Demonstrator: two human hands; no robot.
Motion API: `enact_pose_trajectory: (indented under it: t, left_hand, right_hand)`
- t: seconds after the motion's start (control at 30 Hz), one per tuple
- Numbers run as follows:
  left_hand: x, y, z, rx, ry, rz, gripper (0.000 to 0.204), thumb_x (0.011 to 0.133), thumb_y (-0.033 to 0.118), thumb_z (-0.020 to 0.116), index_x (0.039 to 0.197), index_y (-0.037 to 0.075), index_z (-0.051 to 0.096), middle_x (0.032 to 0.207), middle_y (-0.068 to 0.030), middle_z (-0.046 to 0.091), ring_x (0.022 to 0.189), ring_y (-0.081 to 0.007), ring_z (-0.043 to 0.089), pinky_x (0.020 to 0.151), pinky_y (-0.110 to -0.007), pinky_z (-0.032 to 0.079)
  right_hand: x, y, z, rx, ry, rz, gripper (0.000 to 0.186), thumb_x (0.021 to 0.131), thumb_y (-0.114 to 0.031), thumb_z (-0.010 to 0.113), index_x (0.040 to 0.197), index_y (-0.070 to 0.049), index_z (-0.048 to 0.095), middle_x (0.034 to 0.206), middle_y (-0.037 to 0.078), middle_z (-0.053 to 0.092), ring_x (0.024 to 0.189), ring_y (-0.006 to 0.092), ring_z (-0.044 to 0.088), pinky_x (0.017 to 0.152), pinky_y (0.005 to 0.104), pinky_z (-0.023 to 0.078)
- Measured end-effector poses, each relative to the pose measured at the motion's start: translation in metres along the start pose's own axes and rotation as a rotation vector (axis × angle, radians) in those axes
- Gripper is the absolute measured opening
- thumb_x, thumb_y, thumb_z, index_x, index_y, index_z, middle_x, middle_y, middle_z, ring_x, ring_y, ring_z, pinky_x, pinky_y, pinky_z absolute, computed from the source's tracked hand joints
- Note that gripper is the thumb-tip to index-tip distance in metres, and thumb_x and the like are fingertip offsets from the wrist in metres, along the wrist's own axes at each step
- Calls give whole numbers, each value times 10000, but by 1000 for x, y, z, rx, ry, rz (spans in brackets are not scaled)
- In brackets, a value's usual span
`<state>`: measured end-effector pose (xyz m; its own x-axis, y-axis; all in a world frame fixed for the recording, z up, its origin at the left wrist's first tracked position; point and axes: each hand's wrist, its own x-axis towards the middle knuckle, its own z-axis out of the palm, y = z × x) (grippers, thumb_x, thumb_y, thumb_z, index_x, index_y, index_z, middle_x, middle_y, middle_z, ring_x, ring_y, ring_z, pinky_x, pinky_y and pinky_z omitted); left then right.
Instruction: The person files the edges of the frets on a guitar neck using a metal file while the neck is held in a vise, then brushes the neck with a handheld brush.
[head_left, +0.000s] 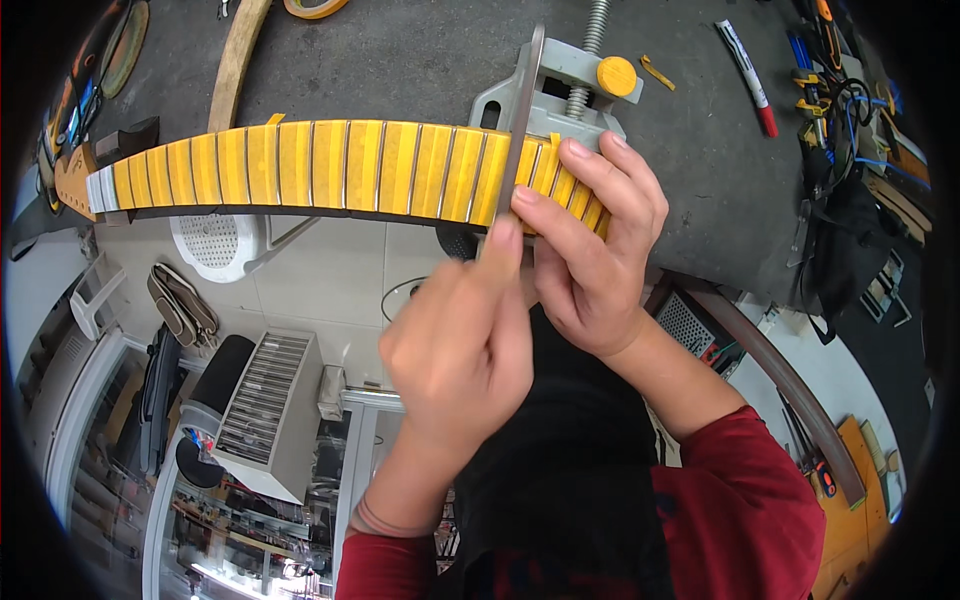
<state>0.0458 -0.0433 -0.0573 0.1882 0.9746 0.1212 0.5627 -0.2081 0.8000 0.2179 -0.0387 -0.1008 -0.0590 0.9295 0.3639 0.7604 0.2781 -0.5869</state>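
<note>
A guitar neck lies across the near edge of the bench, its fretboard covered with yellow tape between bare metal frets. My left hand is closed around the lower end of a long narrow metal file, slightly blurred. The file lies crosswise over the frets near the neck's right end. My right hand grips that end, fingers over the taped top and the index fingertip against the file's edge; its thumb is partly hidden. Behind the hands sits a grey vise with a threaded screw and a round yellow pad.
On the dark bench mat lie a wooden strip, a tape roll, a marker with a red end and a yellow tape scrap. Tools and cables crowd the right. A white stool stands below the bench.
</note>
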Motion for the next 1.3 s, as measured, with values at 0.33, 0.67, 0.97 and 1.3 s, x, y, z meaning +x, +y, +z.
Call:
enact_pose_trajectory:
  t: [0.33, 0.67, 0.97, 1.3]
  left_hand:
    - [-35, -7, -7, -35, -19, -6, 425, 906, -149, 720, 1306, -6, 745, 699, -75, 575, 546, -191, 536, 500, -325, 408]
    - [-54, 4, -25, -73, -94, -99, 335, 973, -141, 676, 1291, -57, 737, 860, -127, 733, 648, -131, 639, 578, -282, 499]
    - [-74, -22, -11, -87, -24, 20, 436, 899, -159, 706, 1307, -8, 741, 701, -85, 584, 535, -196, 530, 504, -324, 415]
    - [-31, -23, 6, -19, 80, 110, 539, 848, -116, 765, 1366, 28, 736, 660, -53, 497, 516, -226, 494, 487, -338, 382]
  right_hand:
    - [-3, 0, -2, 8, -14, 16, 650, 719, 11, 764, 1319, -240, 790, 1517, 104, 597, 1442, 407, 465, 1203, 489, 376]
    - [-4, 3, -1, -27, 11, -5, 648, 724, 24, 756, 1314, -244, 786, 1512, 107, 599, 1430, 406, 483, 1204, 488, 374]
    - [-6, 8, -3, -34, 11, -26, 672, 677, 31, 745, 1285, -249, 805, 1522, 125, 596, 1441, 416, 471, 1208, 496, 372]
    - [-4, 7, 1, -28, 31, -64, 673, 671, 18, 749, 1283, -257, 814, 1531, 136, 596, 1440, 431, 479, 1217, 505, 371]
